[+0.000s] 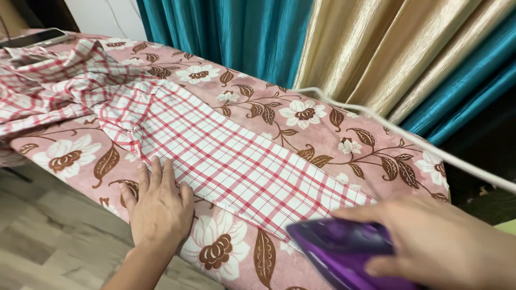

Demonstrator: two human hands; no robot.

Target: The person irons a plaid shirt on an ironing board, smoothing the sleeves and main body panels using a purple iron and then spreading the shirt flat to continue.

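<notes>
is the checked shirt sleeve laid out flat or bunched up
Flat: the sleeve lies spread along the floral cover, left hand pressing its edge; the rest is bunched.

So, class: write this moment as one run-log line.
left hand: flat, pressing sleeve edge | right hand: gripping iron at cuff end | cord: trailing right | surface: floral cover

The checked shirt (226,156) is thin woven cloth, matt and smooth where it lies flat. The floral cover (301,115) under it looks like soft, slightly fuzzy fabric. The purple iron (344,252) seems glossy plastic, though blurred. The curtains (344,48) are shiny, satiny cloth; the floor (43,236) is matt wood-grain.
</notes>
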